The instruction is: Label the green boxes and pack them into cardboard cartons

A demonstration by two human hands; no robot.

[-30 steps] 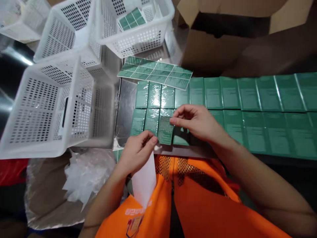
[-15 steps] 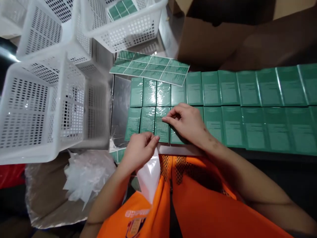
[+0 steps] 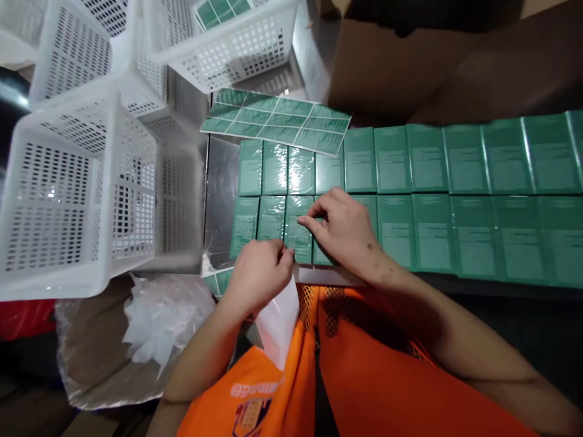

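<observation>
Third green pack (image 3: 298, 240) from left in the near row (image 3: 430, 233) is touched by the right hand (image 3: 344, 224), grip unclear, maybe for smoothing. White paper (image 3: 279, 321) is pinched nearer in the left hand (image 3: 260, 272), probably for clearance

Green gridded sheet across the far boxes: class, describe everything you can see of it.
The green sheet looks flat and papery, pale lines dividing it into three rows of rectangles with print too small to read. It slants down to the right, overlapping several green boxes in the far row, its left end reaching past them. Neither left hand nor right hand touches it.
</observation>
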